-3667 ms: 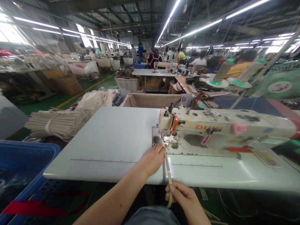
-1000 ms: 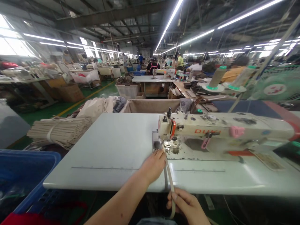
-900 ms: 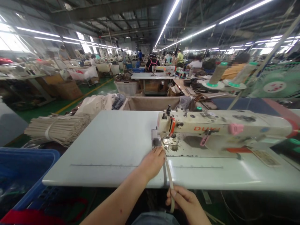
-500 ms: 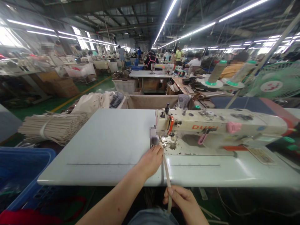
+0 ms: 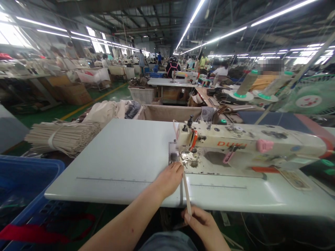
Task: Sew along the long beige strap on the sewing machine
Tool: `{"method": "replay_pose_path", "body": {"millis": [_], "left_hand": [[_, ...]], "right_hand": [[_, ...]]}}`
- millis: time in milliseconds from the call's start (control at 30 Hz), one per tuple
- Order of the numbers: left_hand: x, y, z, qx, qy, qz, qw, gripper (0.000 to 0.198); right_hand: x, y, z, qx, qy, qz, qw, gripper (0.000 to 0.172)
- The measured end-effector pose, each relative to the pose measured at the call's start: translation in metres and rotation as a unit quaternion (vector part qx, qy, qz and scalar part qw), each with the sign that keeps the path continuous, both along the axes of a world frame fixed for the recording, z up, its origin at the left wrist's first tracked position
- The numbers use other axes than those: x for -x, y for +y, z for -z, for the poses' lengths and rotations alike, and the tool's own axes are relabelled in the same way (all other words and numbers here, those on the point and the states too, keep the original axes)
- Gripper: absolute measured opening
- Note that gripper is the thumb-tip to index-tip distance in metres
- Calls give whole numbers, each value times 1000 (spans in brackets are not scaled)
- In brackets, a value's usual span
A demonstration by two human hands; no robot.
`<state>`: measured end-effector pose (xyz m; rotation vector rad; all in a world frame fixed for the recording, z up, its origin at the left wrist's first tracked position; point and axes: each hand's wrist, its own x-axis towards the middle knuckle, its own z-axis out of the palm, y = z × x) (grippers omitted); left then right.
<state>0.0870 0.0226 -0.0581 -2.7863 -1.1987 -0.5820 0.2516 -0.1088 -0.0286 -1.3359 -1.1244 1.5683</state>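
Observation:
A narrow beige fabric strip point(image 5: 186, 186) runs from the needle area of the sewing machine point(image 5: 243, 143) down over the table's front edge. My left hand point(image 5: 171, 177) lies on the table just in front of the presser foot, its fingers closed on the strip. Below the edge, my right hand point(image 5: 200, 223) pinches the strip's lower part between thumb and fingers. The end under the needle is hidden by the machine head and my left fingers. Behind the machine head, a thin piece of strip point(image 5: 174, 125) sticks up.
A tied bundle of beige strips point(image 5: 62, 137) lies left of the white sewing table point(image 5: 117, 153). A blue plastic basket point(image 5: 56, 167) stands at the near left. Thread cones point(image 5: 246, 85) and a green fan point(image 5: 306, 99) are at the right. Other people sit at machines farther back.
The strip has fed forward: a piece now shows behind the machine head, and less hangs below my right hand. My left hand stays by the presser foot. The view has shifted slightly.

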Motion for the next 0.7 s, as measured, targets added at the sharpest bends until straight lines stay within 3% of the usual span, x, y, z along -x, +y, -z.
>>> {"method": "replay_pose_path", "body": {"millis": [133, 333, 700], "left_hand": [[0, 0, 0, -8, 12, 10, 1000, 22], [0, 0, -1, 5, 22, 2, 1000, 19], [0, 0, -1, 14, 1, 9, 1000, 20]], "right_hand": [[0, 5, -1, -2, -22, 20, 1000, 35], [0, 12, 3, 60, 69, 44, 995, 46], [-1, 2, 3, 82, 58, 48, 994, 49]]}}
